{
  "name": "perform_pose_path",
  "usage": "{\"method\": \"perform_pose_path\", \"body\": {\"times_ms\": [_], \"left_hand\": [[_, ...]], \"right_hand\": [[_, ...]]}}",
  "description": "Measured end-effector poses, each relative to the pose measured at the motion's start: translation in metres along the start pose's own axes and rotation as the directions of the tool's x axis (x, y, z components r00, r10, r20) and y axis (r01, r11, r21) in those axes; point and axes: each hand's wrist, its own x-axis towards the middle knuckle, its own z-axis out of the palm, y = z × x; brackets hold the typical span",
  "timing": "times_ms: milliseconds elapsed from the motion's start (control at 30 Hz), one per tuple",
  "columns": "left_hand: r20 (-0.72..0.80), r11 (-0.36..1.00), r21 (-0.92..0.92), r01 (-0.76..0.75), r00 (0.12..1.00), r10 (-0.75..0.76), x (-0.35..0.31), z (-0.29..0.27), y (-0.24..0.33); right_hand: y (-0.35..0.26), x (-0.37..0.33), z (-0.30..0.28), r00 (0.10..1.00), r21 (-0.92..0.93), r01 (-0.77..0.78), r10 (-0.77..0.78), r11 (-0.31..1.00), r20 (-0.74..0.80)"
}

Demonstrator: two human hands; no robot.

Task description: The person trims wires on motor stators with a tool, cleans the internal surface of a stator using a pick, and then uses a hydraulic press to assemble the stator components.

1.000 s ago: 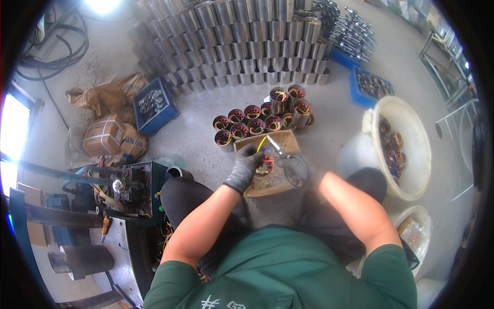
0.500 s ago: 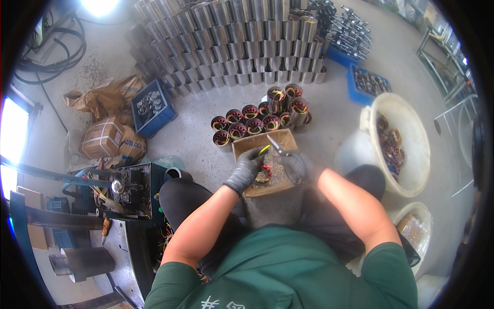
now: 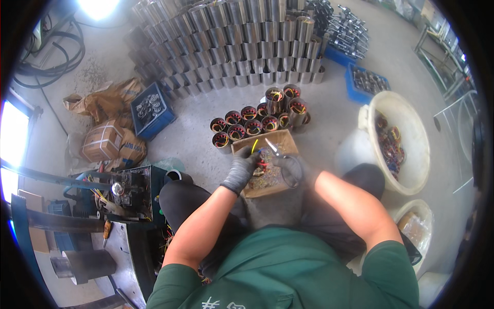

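I see the wired coil [image 3: 259, 169] over the cardboard box [image 3: 278, 139], gripped in the gloved left hand [image 3: 244, 168]; 1 yellow wire [image 3: 254, 146] sticks up there. The gloved right hand [image 3: 288, 166] is closed on scissors [image 3: 272, 147]. Beyond the box stand metal cylinders [image 3: 252, 127]; rightward, 1 white tub [image 3: 423, 170].

One pair of scissors [image 3: 273, 147] sits in the right hand [image 3: 287, 166], one cardboard box [image 3: 267, 191] beneath it and the left hand [image 3: 242, 169]. Beyond both hands: at least twelve wired cylinders [image 3: 297, 119], three blue crates [image 3: 158, 126]. Right of the right hand: two white tubs [image 3: 419, 123].
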Motion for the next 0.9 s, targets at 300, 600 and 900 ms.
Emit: {"method": "perform_pose_path", "body": {"times_ms": [300, 600, 900], "left_hand": [[-0.049, 0.973, -0.23, -0.021, 0.999, 0.009, 0.002, -0.012, 0.003], [-0.069, 0.989, 0.12, -0.087, 0.993, 0.096, 0.004, -0.002, 0.004], [-0.096, 0.971, 0.068, -0.228, 0.967, 0.234, 0.01, -0.015, 0.0]], "right_hand": [[0.024, 0.008, 0.007, 0.997, 0.201, -0.004, -0.012, 0.98, 0.08], [0.005, 0.001, 0.009, 0.99, 0.143, -0.095, 0.079, 0.985, 0.118], [0.024, 0.029, -0.023, 0.998, 0.383, 0.027, -0.048, 0.923, 0.047]]}}
